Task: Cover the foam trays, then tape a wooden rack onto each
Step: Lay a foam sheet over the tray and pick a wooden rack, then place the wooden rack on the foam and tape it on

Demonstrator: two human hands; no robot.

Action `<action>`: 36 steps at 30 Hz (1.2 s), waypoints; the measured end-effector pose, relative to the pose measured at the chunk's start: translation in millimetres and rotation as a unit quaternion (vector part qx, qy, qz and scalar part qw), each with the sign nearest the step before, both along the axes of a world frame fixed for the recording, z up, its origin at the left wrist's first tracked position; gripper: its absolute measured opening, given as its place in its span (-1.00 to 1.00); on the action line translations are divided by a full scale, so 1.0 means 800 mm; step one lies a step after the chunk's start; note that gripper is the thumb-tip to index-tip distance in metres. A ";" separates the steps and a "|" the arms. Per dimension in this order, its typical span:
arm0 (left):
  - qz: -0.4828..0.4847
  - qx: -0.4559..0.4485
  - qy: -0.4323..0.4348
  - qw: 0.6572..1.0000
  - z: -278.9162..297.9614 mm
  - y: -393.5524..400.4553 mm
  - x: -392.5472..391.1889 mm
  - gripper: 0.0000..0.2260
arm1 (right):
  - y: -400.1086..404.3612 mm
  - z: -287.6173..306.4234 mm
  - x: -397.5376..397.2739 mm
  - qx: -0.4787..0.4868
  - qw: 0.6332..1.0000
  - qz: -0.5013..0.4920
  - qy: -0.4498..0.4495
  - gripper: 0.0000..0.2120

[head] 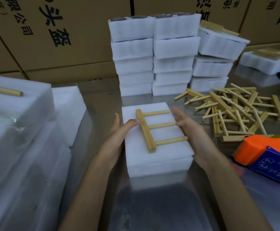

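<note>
- Cardboard cartons (55, 39) with black printed characters, walling the back of the scene.
- Steel tabletop (99, 100), reflective, under everything.
- Bagged stacks of foam (19, 130) at the left, wrapped in clear plastic, with a wooden dowel lying on top.
- Two tall columns of white foam trays (154, 55) at the back centre, a lower leaning stack (217, 52) just to their right, and one more tray (266, 62) farther right.
- Loose pile of wooden racks (236, 110) spread on the table to the right, well apart from the covered tray.
- Covered foam tray (154, 142) at the centre, lying flat between both hands, its white lid sheet on top.
- Orange and blue tape dispenser (269, 154) at the right edge, near the right forearm, untouched.
- Wooden rack (150, 130) lying flat on the covered foam tray, its bar running away from the viewer along the left half, three dowels pointing right.
- Left hand (119, 135) pressed against the tray's left side, fingers straight, thumb stretched over the top with its tip touching the rack's bar near the far end.
- Right hand (189, 129) laid along the tray's right side, fingers straight and relaxed, fingertips (176, 112) meeting the tip of the middle dowel; nothing gripped by either hand.
</note>
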State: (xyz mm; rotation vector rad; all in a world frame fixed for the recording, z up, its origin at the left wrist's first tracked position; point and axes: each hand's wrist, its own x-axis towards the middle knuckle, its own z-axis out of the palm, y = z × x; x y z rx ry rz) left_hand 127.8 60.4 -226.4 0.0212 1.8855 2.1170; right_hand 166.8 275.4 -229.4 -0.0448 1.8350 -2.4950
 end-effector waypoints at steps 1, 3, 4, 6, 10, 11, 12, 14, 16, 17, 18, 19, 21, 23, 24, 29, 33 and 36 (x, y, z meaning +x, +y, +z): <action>-0.004 -0.004 0.018 1.000 0.002 0.002 0.002 0.04 | 0.002 -0.002 -0.002 -0.004 1.000 -0.010 0.002 -0.42; -0.021 -0.037 0.056 0.997 0.005 0.009 0.006 -0.17 | 0.000 0.000 -0.003 0.007 1.000 0.009 -0.003 -0.21; -0.018 -0.054 0.065 0.996 0.007 0.013 0.009 -0.19 | -0.002 0.001 -0.003 0.032 0.999 0.016 -0.011 -0.16; 0.007 -0.070 0.067 0.995 0.009 0.019 0.011 -0.15 | -0.006 0.001 0.000 0.086 0.996 0.005 -0.020 -0.25; 0.054 -0.086 0.056 0.993 0.010 0.021 0.012 -0.14 | -0.005 -0.006 0.003 0.129 0.991 -0.020 -0.031 -0.29; 0.057 -0.086 0.055 0.993 0.009 0.021 0.012 -0.17 | -0.005 -0.006 0.004 0.130 0.991 -0.021 -0.035 -0.26; 0.062 -0.088 0.054 0.993 0.008 0.021 0.011 -0.22 | -0.006 -0.005 0.004 0.130 0.990 -0.024 -0.040 -0.24; 0.078 -0.100 0.053 0.990 0.007 0.023 0.011 -0.29 | -0.009 -0.004 0.004 0.132 0.990 -0.033 -0.048 -0.26; 0.087 -0.111 0.052 0.989 0.008 0.027 0.012 -0.31 | -0.012 -0.004 0.004 0.124 0.990 -0.045 -0.053 -0.35; 0.088 -0.118 0.049 0.988 0.008 0.029 0.014 -0.31 | -0.013 -0.004 0.005 0.113 0.991 -0.052 -0.057 -0.39; 0.087 -0.125 0.046 0.987 0.008 0.030 0.016 -0.32 | -0.014 -0.005 0.006 0.098 0.992 -0.054 -0.061 -0.42; 0.084 -0.129 0.041 0.987 0.008 0.031 0.018 -0.33 | -0.015 -0.006 0.009 0.080 0.993 -0.053 -0.064 -0.45; 0.075 -0.125 0.030 0.989 0.009 0.033 0.022 -0.34 | -0.017 -0.008 0.015 0.037 0.996 -0.051 -0.066 -0.47; 0.071 -0.115 0.019 0.991 0.012 0.035 0.023 -0.33 | -0.018 -0.011 0.024 0.004 0.996 -0.052 -0.072 -0.48; 0.070 -0.109 0.015 0.992 0.012 0.035 0.025 -0.33 | -0.018 -0.011 0.028 -0.005 0.996 -0.049 -0.074 -0.46; 0.070 -0.087 0.000 0.994 0.003 0.030 0.048 -0.25 | -0.012 -0.016 0.046 -0.029 0.997 -0.010 -0.069 -0.35; 0.080 -0.041 -0.007 0.996 0.005 0.028 0.061 -0.29 | -0.013 -0.013 0.052 0.022 0.997 -0.018 -0.077 -0.25; 0.070 -0.010 -0.013 0.997 0.011 0.025 0.068 -0.31 | -0.014 0.004 0.060 0.054 0.993 -0.034 -0.098 -0.40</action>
